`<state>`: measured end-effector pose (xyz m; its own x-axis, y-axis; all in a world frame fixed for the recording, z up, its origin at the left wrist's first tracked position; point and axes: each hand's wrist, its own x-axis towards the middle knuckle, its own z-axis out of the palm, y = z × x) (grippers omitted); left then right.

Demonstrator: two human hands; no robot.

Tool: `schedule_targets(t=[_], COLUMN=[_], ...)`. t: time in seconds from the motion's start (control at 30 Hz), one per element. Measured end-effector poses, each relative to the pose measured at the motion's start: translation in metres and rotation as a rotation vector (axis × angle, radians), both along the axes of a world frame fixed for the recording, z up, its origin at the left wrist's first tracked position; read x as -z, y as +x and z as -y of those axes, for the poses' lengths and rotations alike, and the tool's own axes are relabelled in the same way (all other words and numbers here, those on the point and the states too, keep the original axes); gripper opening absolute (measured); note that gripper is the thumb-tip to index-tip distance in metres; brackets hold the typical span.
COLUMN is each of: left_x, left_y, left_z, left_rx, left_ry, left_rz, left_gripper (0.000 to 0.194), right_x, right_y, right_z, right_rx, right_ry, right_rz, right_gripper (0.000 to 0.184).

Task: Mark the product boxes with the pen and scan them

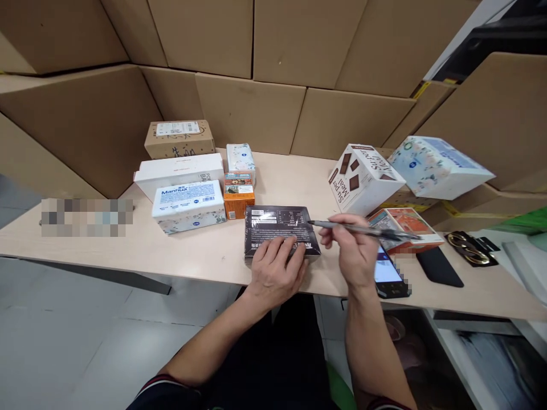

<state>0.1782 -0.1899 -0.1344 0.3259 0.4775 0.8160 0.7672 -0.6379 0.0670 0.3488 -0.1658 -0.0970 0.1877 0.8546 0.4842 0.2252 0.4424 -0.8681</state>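
Observation:
A flat black box with white print lies near the front edge of the light wooden table. My left hand rests on the box's near edge, its fingers spread flat over the top. My right hand is closed on a grey pen, held level with its tip just at the box's right side.
Left of the black box stand a Manhua tissue box, an orange carton, white and brown boxes behind. On the right are a Super Meal box, a tissue pack, a phone and scissors. Cardboard cartons wall the back.

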Motion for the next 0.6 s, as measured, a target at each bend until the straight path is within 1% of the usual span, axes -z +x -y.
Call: schedule_targets(t=[0.03,0.1,0.2,0.27,0.37,0.6], left_x=[0.001,0.003,0.003,0.002,0.002,0.003], left_y=[0.001,0.002,0.001,0.0,0.001,0.001], left_z=[0.0,0.0,0.001,0.001,0.001,0.001], left_rx=[-0.027,-0.046,-0.042,-0.043,-0.047,-0.041], left_ry=[-0.001,0.001,-0.005,-0.014,-0.019,-0.02], left_rz=[-0.02,-0.044,-0.066,-0.07,-0.06,-0.063], left_gripper=[0.027,0.027,0.026,0.026,0.027,0.026], right_x=[0.0,0.001,0.004,0.005,0.005,0.005], right_y=[-0.008,-0.02,-0.029,-0.031,-0.032,-0.031], right_z=[-0.006,-0.014,-0.017,-0.015,-0.012,-0.014], right_rx=[-0.021,0.002,0.101,0.14,0.15,0.133], right_ry=[-0.036,-0.072,-0.015,0.039,0.059,0.044], right_rz=[0.04,0.169,0.378,0.461,0.495,0.517], right_gripper=[0.018,0.018,0.017,0.017,0.019,0.02])
